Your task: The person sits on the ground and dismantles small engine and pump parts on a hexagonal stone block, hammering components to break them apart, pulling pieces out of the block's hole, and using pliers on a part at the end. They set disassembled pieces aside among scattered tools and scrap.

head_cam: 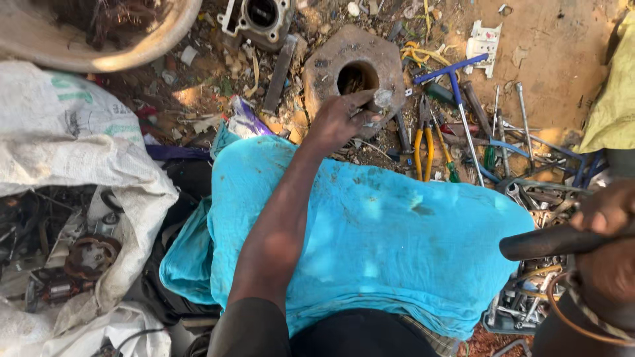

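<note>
left hand (pixel 344 119) pinches small grey metal part (pixel 382 99) on rusty hexagonal iron block with round hole (pixel 331 63), on dirt ground. right hand (pixel 605 215) grips black handle (pixel 552 242) over turquoise cloth (pixel 370 244). yellow-handled pliers (pixel 423 142) nearby.

Rough, rusty hexagonal metal block (pixel 354 69); soft, stained turquoise cloth (pixel 370 238); coarse woven white plastic sack (pixel 73 142); glossy yellow plastic-handled pliers (pixel 424 142).

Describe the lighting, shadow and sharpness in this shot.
Head view: hard sunlight on the bare ground top right; dappled shade over the blue cloth; the left hand on the metal block is sharp; the right hand at the edge is shaded and slightly blurred.
</note>
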